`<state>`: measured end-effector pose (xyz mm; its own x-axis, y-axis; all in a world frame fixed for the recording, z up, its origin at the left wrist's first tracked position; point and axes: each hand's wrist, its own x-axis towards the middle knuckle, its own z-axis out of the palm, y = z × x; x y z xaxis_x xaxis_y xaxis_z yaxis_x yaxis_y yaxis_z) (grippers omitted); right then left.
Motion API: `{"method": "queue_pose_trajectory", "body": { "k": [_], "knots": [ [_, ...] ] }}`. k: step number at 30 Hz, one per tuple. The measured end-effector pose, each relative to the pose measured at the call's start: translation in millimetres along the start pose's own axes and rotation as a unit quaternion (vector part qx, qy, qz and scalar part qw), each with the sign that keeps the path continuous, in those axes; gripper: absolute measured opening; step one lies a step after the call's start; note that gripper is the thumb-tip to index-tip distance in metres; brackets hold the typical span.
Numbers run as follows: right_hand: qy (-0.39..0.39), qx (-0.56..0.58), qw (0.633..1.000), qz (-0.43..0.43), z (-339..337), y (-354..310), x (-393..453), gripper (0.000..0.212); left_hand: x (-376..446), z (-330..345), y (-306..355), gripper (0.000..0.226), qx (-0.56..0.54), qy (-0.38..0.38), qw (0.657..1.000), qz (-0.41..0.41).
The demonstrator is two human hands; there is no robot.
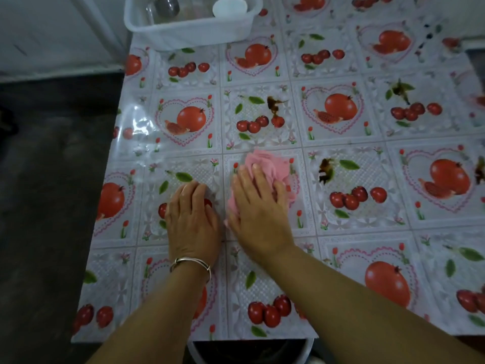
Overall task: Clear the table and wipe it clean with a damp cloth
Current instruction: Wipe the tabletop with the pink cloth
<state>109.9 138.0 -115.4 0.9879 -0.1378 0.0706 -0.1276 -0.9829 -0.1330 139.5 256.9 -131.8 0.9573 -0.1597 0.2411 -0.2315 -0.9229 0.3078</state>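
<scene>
No readable writing or brand anywhere; the table (pixel 341 153) cover carries only a printed pattern of pomegranates in hearts, cherries and leaves. Your right hand (pixel 258 214) lies palm down on the pink cloth (pixel 265 169), fingers spread and slightly curled over the bunched fabric, pressing it to the table rather than pinching it; the cloth bulges out past your fingertips on the far side and shows under the palm toward the left. Your left hand (pixel 193 222) rests flat on the bare cover just beside the cloth, fingers extended and together, holding nothing; a metal bangle (pixel 190 264) sits on that wrist. Brown stain (pixel 275 104) lies beyond the cloth, a second brown stain (pixel 325 171) to its right, near, and a third stain (pixel 400 90) farther right and back; none touches the cloth. Left table edge runs close to your left hand, with dark floor (pixel 47 179) beyond; near edge lies under your forearms. Wide open surface to the right and ahead. White plastic tub (pixel 189 30) holding dishes sits at the far left corner, well apart from both hands
</scene>
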Motion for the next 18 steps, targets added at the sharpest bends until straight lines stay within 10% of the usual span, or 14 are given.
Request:
{"method": "queue_pose_trajectory", "body": {
  "k": [6, 12, 18],
  "knots": [
    [0.015, 0.016, 0.998, -0.056, 1, 13, 8, 0.058, -1, -4, 3, 0.040, 0.013, -0.019, 1.000, -0.004],
    [-0.008, 0.016, 0.992, 0.122, -5, 14, 51, 0.065, 9, -2, 3, 0.031, 0.024, -0.035, 0.999, -0.003],
    [0.036, -0.008, 0.998, 0.048, 2, 21, 42, 0.056, 74, 10, 26, 0.035, -0.014, -0.065, 0.996, 0.065]
  ]
}}
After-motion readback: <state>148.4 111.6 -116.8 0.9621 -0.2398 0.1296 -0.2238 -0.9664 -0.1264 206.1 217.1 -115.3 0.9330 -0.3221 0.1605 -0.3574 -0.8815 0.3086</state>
